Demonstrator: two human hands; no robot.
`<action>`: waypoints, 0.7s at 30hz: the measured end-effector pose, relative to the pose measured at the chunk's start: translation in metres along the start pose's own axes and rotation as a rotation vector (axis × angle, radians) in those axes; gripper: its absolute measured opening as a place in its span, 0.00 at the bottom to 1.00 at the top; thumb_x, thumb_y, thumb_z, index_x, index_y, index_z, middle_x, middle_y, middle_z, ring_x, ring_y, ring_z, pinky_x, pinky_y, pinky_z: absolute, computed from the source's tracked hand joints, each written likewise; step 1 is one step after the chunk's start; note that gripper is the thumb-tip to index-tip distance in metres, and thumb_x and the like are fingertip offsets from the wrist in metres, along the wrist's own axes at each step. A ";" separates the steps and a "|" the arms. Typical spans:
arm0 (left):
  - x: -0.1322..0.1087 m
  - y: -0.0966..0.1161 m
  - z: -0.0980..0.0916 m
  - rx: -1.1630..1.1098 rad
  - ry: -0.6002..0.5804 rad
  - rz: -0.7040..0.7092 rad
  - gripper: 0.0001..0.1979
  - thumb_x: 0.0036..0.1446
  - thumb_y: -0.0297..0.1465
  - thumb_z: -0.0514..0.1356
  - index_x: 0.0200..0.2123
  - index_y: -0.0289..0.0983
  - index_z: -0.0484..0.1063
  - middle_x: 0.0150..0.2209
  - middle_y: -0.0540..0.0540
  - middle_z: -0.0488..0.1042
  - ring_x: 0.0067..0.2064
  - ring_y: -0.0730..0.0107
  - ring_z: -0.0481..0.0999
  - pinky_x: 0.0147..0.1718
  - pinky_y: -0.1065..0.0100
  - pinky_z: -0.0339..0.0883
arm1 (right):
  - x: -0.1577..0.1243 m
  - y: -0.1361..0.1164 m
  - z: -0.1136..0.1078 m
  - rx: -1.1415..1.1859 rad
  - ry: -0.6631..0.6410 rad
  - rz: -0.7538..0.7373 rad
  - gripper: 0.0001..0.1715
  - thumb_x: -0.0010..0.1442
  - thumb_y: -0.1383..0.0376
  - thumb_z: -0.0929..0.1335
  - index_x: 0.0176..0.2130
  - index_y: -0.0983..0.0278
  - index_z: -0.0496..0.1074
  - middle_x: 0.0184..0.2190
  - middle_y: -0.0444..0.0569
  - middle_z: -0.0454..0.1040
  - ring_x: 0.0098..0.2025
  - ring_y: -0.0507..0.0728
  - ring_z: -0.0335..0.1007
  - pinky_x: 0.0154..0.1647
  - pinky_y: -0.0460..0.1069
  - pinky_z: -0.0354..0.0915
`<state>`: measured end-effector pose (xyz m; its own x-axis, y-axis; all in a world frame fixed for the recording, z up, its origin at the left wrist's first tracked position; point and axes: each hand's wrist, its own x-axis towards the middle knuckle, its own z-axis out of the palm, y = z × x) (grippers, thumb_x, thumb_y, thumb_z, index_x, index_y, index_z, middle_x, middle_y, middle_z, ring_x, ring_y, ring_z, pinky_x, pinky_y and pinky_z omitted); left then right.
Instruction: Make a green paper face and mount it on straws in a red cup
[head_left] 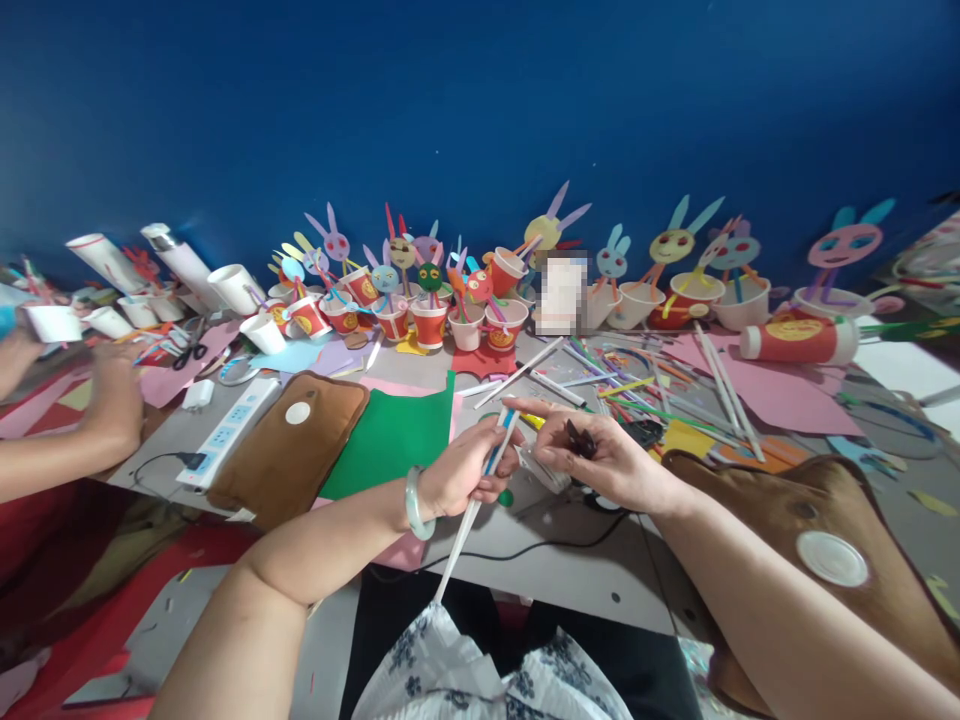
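My left hand (480, 465) is closed around a long thin white paper stick (459, 545). A blue strip (496, 450) runs along the upper part of the stick, which slants down toward my lap. Beside it, my right hand (600, 450) is curled with a small dark object (580, 438) in the palm. It looks like scissors handles, but the rest is hidden by the fingers. The right index fingertip touches or nearly touches the top of the stick. Under the left wrist lies a green paper sheet (397, 440) over pink paper.
Paper cups (430, 325) with rabbit-faced figures line the blue wall. Coloured strips (637, 400) lie scattered right of centre. Brown plush cushions (285, 440) flank my arms. A power strip (232, 430) sits on the left, near another person's arm (112, 410). A black cable (525, 553) crosses the table's front.
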<state>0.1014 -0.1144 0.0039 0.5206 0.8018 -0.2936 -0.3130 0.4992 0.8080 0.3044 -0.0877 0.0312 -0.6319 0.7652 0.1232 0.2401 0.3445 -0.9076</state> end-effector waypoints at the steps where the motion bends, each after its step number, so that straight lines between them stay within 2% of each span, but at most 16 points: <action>1: 0.000 0.000 0.000 0.004 0.008 0.017 0.16 0.60 0.46 0.58 0.39 0.39 0.63 0.24 0.57 0.61 0.15 0.86 0.50 0.13 0.80 0.40 | 0.000 0.000 0.000 0.002 0.002 0.000 0.20 0.61 0.50 0.70 0.30 0.63 0.72 0.43 0.58 0.79 0.46 0.64 0.74 0.33 0.50 0.64; 4: -0.001 -0.002 0.001 -0.006 0.008 0.075 0.18 0.57 0.44 0.62 0.39 0.37 0.65 0.27 0.55 0.64 0.17 0.85 0.56 0.14 0.79 0.47 | 0.000 -0.001 0.001 0.009 0.021 -0.008 0.19 0.61 0.50 0.70 0.29 0.63 0.72 0.41 0.58 0.79 0.55 0.68 0.70 0.39 0.52 0.65; 6: -0.001 -0.003 0.000 -0.020 -0.008 0.108 0.19 0.56 0.44 0.64 0.39 0.36 0.66 0.27 0.54 0.65 0.18 0.84 0.59 0.15 0.79 0.51 | 0.000 -0.001 0.001 0.018 0.025 -0.009 0.19 0.61 0.50 0.70 0.29 0.63 0.72 0.41 0.58 0.79 0.57 0.68 0.69 0.41 0.53 0.66; 12: 0.001 -0.007 -0.003 -0.003 -0.018 0.149 0.20 0.56 0.44 0.63 0.42 0.35 0.67 0.25 0.54 0.68 0.18 0.82 0.63 0.15 0.78 0.57 | 0.000 0.001 0.002 0.036 0.004 0.045 0.22 0.60 0.49 0.70 0.31 0.65 0.71 0.48 0.59 0.78 0.38 0.59 0.74 0.29 0.50 0.62; 16: 0.001 -0.008 -0.003 0.041 -0.018 0.166 0.20 0.56 0.45 0.63 0.40 0.35 0.66 0.24 0.53 0.70 0.17 0.80 0.63 0.14 0.76 0.59 | 0.000 0.000 0.002 0.030 0.017 0.004 0.22 0.60 0.48 0.70 0.29 0.64 0.72 0.43 0.59 0.79 0.47 0.65 0.74 0.38 0.52 0.65; 18: 0.001 -0.006 -0.003 0.062 -0.017 0.179 0.20 0.56 0.46 0.62 0.39 0.36 0.65 0.23 0.53 0.70 0.17 0.79 0.64 0.13 0.76 0.60 | 0.000 -0.001 0.002 0.019 0.029 -0.003 0.22 0.60 0.48 0.70 0.29 0.63 0.73 0.46 0.60 0.79 0.49 0.66 0.74 0.41 0.53 0.66; 21: 0.001 -0.004 -0.002 0.093 -0.019 0.194 0.20 0.56 0.47 0.61 0.39 0.36 0.65 0.22 0.53 0.71 0.16 0.78 0.64 0.13 0.76 0.61 | -0.001 -0.002 0.001 0.007 0.035 0.019 0.22 0.59 0.48 0.70 0.28 0.63 0.72 0.52 0.59 0.77 0.47 0.66 0.75 0.39 0.53 0.67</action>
<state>0.1015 -0.1149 -0.0013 0.4729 0.8731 -0.1186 -0.3351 0.3026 0.8923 0.3034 -0.0895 0.0330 -0.6014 0.7899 0.1197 0.2468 0.3262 -0.9125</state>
